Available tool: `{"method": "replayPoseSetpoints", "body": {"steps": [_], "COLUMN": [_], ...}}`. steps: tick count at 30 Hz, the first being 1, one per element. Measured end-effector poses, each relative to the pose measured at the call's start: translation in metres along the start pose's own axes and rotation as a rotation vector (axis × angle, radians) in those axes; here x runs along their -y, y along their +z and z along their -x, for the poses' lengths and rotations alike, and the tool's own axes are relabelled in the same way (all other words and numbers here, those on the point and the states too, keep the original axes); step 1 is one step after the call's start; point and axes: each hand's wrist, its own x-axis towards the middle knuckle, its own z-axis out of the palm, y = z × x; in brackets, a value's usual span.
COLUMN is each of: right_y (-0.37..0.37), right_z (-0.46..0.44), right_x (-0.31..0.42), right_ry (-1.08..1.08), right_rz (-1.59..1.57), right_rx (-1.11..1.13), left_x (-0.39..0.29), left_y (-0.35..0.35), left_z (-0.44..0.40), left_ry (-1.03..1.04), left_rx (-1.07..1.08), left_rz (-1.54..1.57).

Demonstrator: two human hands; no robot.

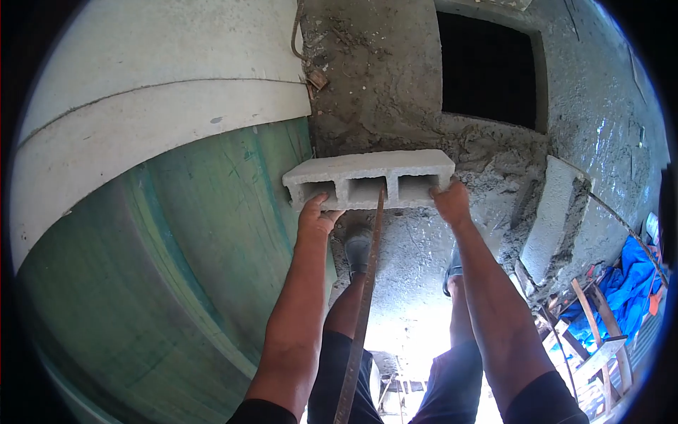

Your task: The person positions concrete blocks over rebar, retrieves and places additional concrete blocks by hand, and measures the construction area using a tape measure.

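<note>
A grey hollow concrete block [367,164] with several cavities facing me is held up in both hands, roughly level. My left hand [318,214] grips its lower left end, with fingers at the left cavity. At the right end, my right hand [450,201] is closed on the block's edge beside the right cavity. A long rusty steel bar [364,304] rises between my arms, its upper end overlapping the middle cavity. Whether the bar enters that cavity or stands in front of it, I cannot tell.
A green panel [212,219] and a pale wall [169,113] flank the left. Wet mortar [487,159] lies beyond the block, near a dark square opening [487,71]. Another block [551,212] sits at right, above wooden pieces [600,353] and a blue tarp [628,283].
</note>
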Motion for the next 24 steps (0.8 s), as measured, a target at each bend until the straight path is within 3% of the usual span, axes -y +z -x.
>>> {"method": "replayPoseSetpoints", "body": {"steps": [7,9,15,24], "right_y": [0.009,0.011,-0.003,0.002], "right_z": [-0.004,-0.005,-0.005,-0.012], "right_x": [-0.008,-0.007,0.007,-0.005], "right_ry": [0.018,0.033,0.010,-0.023], "right_rz": [-0.008,-0.014,0.021,0.030], "right_rx": [0.007,0.001,0.034,0.065], "left_x": [-0.004,-0.005,-0.007,-0.003], "left_y": [0.005,0.009,0.017,0.013], "left_z": [0.001,0.002,0.000,0.001], "left_ry": [-0.012,-0.020,-0.028,0.002], "left_rx": [0.021,-0.079,-0.097,-0.006], "left_rz": [-0.002,0.027,0.033,-0.001]}}
